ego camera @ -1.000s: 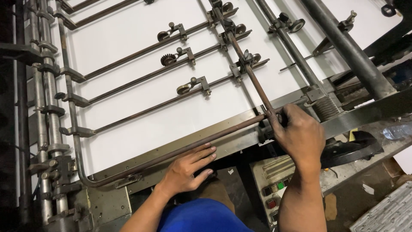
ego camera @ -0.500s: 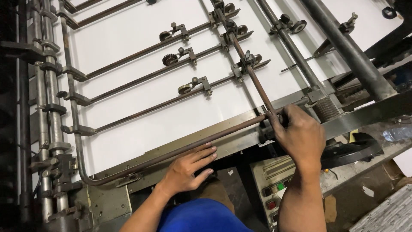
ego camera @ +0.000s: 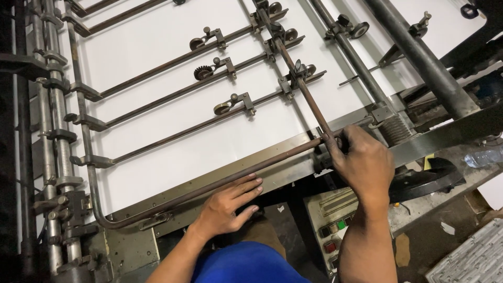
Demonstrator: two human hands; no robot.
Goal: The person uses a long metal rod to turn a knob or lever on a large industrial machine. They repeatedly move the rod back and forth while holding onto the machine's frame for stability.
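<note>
Rod [ego camera: 225, 181] comes first: a brown metal bar running along the near edge of the feed table, from a bend at the lower left up to a joint just under the right hand [ego camera: 361, 162]. That hand is curled closed around the joint, where a second, steeper cross rod [ego camera: 306, 97] meets the first; its fingertips are tucked behind the knuckles, so whether they pinch a small screw or only the bar itself is hard to say from this angle. The left hand [ego camera: 228, 207] grips nothing: it lies flat, fingers [ego camera: 246, 186] stretched and close together, their tips touching the metal edge strip [ego camera: 173, 196] just below the bar. For good work here, I judge that the flat hand should keep steady pressure on the frame while the closed hand makes small, controlled turns or nudges, so the bar stays parallel to the strip and does not spring off its seat. Beyond the fingertips lies the white sheet [ego camera: 157, 63], crossed by thin guide rods carrying small wheels [ego camera: 222, 108]; knuckles should stay clear of them. Past the right wrist sits a coil spring [ego camera: 395, 128], near enough to catch skin. Below the right forearm is a control box [ego camera: 332, 220] with coloured buttons, best left unbrushed by the elbow.
</note>
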